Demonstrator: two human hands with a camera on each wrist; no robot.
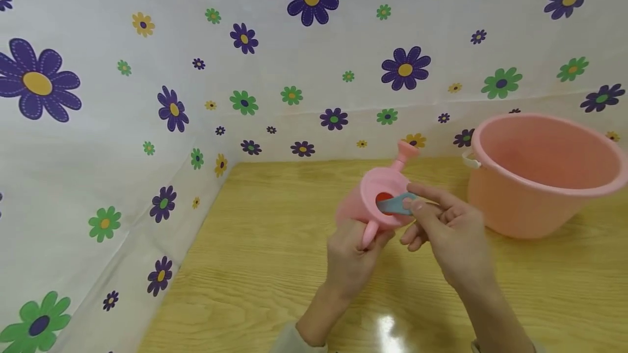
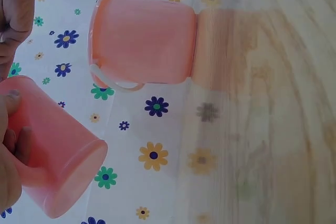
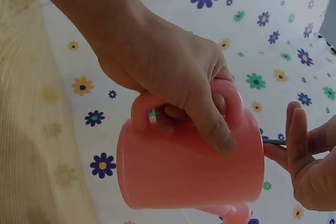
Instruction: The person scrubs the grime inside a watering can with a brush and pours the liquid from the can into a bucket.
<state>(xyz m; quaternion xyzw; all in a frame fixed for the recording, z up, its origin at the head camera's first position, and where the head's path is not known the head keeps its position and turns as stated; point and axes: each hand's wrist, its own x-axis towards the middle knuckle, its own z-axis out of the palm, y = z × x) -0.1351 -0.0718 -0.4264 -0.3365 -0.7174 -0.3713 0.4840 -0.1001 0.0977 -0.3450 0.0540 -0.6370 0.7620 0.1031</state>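
My left hand (image 1: 347,255) grips the handle of a pink toy watering can (image 1: 351,207), which is tilted so its round top opening faces me. In the right wrist view the left hand's (image 3: 163,69) fingers pass through the can's (image 3: 186,169) handle and the thumb lies along its side. My right hand (image 1: 463,241) pinches a flat blue tool (image 1: 398,204) between thumb and fingers. The tool's far end is inside the opening, hidden there, with something red (image 1: 384,199) showing around it. The can's spout (image 1: 406,152) points away from me.
A large pink bucket (image 1: 530,206) with a white handle stands upright on the wooden table (image 1: 255,233), to the right of both hands. A white flower-print sheet (image 1: 275,70) covers the walls behind and at the left.
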